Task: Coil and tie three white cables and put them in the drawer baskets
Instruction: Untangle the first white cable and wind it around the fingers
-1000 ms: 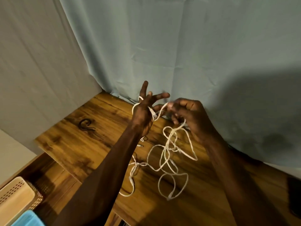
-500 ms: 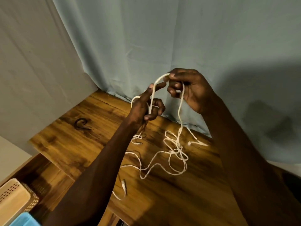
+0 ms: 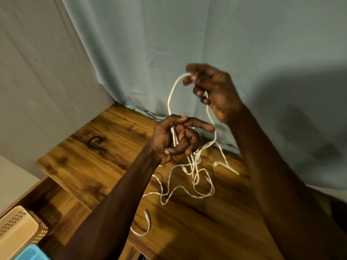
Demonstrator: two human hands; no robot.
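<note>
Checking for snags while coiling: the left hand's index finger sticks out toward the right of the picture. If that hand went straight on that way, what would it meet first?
Probably the white cable strand hanging from the right hand, just past the left hand fingertip; depth is uncertain.

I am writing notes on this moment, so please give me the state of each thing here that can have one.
white cables: tangled, partly lifted, rest on the wooden table
left hand: grips strands
right hand: pinches a raised loop
beige basket: in the open drawer, contents not visible
dark hook: lying loose on the table
</note>
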